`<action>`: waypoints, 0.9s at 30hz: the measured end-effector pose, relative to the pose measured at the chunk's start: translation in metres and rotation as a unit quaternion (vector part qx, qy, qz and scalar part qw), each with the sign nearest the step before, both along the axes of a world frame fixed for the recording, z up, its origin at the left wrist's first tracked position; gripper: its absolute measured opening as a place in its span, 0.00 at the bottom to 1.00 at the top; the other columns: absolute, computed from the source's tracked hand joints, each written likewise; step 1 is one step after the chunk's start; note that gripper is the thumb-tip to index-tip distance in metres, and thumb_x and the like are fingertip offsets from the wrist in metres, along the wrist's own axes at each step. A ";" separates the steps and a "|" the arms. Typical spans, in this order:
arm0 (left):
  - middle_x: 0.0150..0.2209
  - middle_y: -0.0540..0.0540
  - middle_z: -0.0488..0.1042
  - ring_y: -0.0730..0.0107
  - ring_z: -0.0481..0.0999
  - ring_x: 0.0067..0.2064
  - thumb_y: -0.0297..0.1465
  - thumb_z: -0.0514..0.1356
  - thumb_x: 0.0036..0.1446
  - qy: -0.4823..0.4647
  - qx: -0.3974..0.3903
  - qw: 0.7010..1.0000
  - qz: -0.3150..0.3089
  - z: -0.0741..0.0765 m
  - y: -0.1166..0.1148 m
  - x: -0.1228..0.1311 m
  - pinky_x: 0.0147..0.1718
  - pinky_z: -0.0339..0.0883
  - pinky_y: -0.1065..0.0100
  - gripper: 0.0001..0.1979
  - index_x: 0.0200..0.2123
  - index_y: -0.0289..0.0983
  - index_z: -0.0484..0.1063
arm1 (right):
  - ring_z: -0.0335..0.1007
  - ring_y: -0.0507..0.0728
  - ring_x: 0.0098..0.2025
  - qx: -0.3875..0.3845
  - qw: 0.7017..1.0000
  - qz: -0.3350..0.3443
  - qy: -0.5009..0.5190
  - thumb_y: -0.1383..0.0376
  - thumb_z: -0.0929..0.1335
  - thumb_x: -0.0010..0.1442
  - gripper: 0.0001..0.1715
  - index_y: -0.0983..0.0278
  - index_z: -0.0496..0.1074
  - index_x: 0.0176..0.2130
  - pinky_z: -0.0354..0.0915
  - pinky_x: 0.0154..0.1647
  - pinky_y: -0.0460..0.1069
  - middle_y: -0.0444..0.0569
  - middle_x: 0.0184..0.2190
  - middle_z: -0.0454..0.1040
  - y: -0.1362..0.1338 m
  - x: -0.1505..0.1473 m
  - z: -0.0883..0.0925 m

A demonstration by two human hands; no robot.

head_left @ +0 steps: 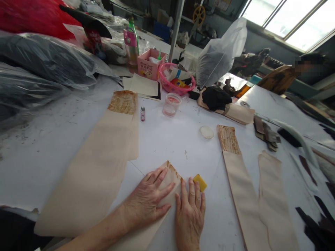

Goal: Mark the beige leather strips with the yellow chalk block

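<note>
The left hand (149, 197) lay flat and open on a pale strip (142, 234) on the table (167, 139); the right hand (190, 212) lay flat by its brown corner; neither gripped anything; two piles (91, 167) (242, 188) had brown ends, so the job looked partly done.

Blown-out window (290, 21), upper right

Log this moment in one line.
left hand: flat on beige strip | right hand: at its edge, beside yellow block | pink snips: on table
</note>
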State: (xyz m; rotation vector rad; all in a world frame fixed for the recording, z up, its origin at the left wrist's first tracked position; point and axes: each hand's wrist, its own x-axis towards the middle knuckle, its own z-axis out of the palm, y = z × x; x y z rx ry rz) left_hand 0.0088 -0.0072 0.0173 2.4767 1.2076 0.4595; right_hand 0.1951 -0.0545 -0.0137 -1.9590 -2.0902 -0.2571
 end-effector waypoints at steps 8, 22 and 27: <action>0.65 0.37 0.56 0.49 0.55 0.67 0.45 0.55 0.63 -0.001 0.034 0.999 -0.037 -0.006 -0.001 -0.002 0.64 0.50 0.49 0.26 0.62 0.44 0.62 | 0.50 0.63 0.68 0.058 0.994 0.090 0.038 0.60 0.58 0.72 0.28 0.69 0.57 0.66 0.50 0.65 0.62 0.58 0.62 0.66 -0.005 0.017 0.008; 0.62 0.36 0.59 0.47 0.55 0.65 0.46 0.59 0.59 -0.053 0.028 0.996 -0.065 -0.003 -0.001 -0.004 0.64 0.52 0.48 0.28 0.59 0.40 0.66 | 0.55 0.61 0.67 -0.014 0.933 0.353 -0.068 0.67 0.59 0.71 0.24 0.66 0.61 0.64 0.51 0.67 0.58 0.46 0.64 0.63 0.040 0.054 0.023; 0.64 0.36 0.59 0.45 0.57 0.65 0.46 0.60 0.58 -0.057 0.031 0.995 -0.070 -0.006 -0.002 -0.005 0.62 0.55 0.46 0.28 0.58 0.41 0.67 | 0.58 0.63 0.65 -0.001 0.948 0.317 -0.024 0.67 0.62 0.69 0.26 0.66 0.60 0.64 0.64 0.59 0.58 0.50 0.60 0.68 0.037 0.081 0.031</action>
